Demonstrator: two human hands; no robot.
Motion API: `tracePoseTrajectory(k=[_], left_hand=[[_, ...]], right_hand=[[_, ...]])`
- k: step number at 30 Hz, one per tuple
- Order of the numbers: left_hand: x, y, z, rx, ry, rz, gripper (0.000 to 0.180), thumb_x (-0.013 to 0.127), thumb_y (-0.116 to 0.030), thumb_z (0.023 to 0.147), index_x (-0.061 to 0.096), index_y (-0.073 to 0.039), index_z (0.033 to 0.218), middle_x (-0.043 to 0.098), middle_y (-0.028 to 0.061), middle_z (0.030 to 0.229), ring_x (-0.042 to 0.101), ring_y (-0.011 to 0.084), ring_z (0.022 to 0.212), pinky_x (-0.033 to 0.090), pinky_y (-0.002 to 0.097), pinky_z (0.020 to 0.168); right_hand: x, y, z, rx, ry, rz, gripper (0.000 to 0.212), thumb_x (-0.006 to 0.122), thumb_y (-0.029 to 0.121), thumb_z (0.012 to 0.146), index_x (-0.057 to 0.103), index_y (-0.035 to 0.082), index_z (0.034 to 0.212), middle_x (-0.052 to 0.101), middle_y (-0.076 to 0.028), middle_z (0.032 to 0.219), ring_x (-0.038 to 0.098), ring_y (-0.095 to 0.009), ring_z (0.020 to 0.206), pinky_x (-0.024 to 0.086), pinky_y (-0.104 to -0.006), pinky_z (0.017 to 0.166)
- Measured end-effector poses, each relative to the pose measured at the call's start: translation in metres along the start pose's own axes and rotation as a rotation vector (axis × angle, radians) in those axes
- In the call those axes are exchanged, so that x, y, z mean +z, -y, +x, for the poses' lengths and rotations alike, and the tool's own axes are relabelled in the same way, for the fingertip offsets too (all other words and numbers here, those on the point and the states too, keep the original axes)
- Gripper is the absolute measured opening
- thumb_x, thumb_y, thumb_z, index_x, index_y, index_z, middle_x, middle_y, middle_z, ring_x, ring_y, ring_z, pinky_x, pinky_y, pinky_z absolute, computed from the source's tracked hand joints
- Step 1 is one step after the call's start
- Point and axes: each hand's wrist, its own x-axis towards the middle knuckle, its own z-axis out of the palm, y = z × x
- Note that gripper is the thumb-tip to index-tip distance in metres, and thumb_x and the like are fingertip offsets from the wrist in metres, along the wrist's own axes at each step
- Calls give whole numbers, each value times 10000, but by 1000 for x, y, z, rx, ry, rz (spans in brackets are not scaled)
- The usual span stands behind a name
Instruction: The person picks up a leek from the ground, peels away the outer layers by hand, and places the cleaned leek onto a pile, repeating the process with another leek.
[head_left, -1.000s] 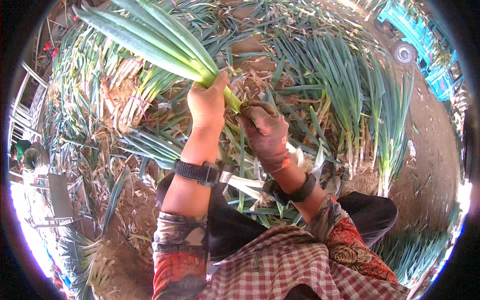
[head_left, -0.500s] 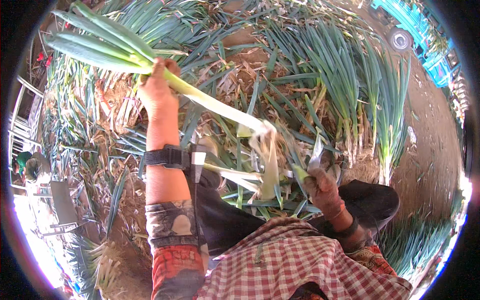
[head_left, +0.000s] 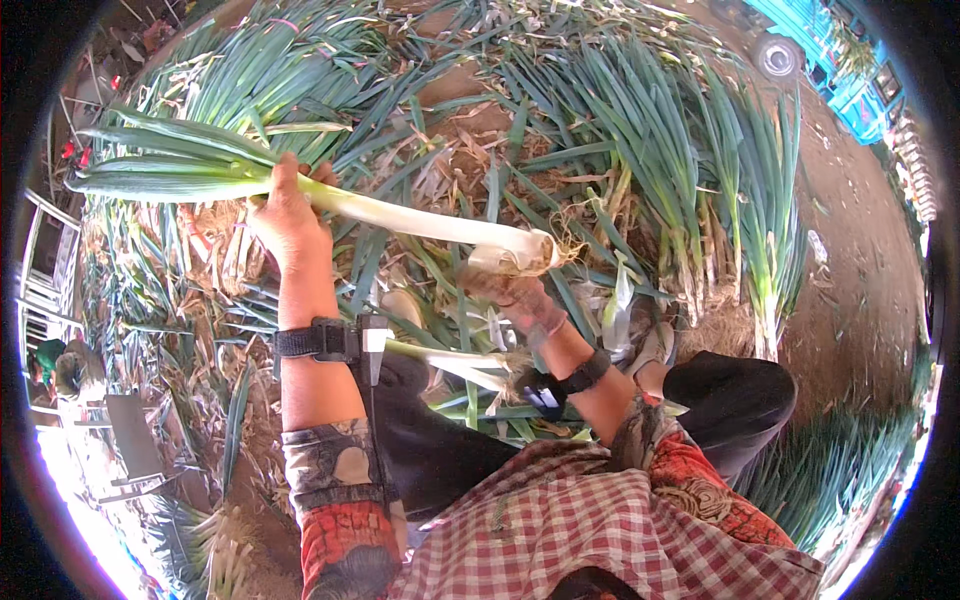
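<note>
The person's left hand [head_left: 292, 215] closes around a leek [head_left: 425, 221] above the ground [head_left: 850, 250]; the right hand [head_left: 505, 288] is beside its root end, finger pose unclear. Below lies another leek [head_left: 455, 360]; beyond, piled leeks [head_left: 645, 140] crowd the ground toward its far edge, near a blue vehicle [head_left: 862, 112].

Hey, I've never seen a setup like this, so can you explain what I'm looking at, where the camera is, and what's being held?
There's no robot here, just a person's two hands. A wide fisheye camera on their head looks down, so edges bend and the picture has a dark round border. The left hand has its grip around a leek, where the green leaves meet the pale stem. The right hand is just below the root end; I can't tell whether it touches. Both wrists wear dark straps. More leeks and loose leaves cover much of the ground.
</note>
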Motion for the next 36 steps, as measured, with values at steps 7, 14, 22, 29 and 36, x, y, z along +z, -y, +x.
tracePoseTrajectory(k=[7,14,22,29,36], left_hand=[[-26,-29,16,168,-112,18,188,552,-51,774,443,-53,928,523,70,696,417,115,451,381,265,407],[-5,-37,-5,189,41,-19,193,590,-33,743,465,-67,886,525,52,661,444,111,457,388,248,401],[10,-15,-18,87,5,44,242,594,-48,751,446,-95,936,485,17,695,465,113,535,457,299,470],[13,-24,-43,-477,372,-266,222,588,-251,790,493,-75,886,417,5,624,403,115,508,401,258,522],[7,-22,-36,-417,368,-353,140,562,-197,815,448,-115,822,394,-14,611,319,71,445,291,223,424]], right_hand=[[-95,-7,-51,-190,-302,-1541,240,557,123,761,528,44,986,589,-82,802,577,-225,721,472,-322,653],[-150,37,-82,1004,-35,-1885,417,573,316,779,494,34,1076,590,-139,960,595,-259,820,474,-364,707],[63,80,30,-595,-106,-1515,400,639,221,753,516,0,1064,599,-140,934,596,-286,810,482,-358,684],[87,91,48,372,122,-333,297,602,246,765,567,21,956,607,-124,797,584,-278,662,470,-330,570],[109,91,47,-362,-106,-1111,229,639,47,701,548,21,909,580,-154,760,572,-253,633,457,-322,579]])
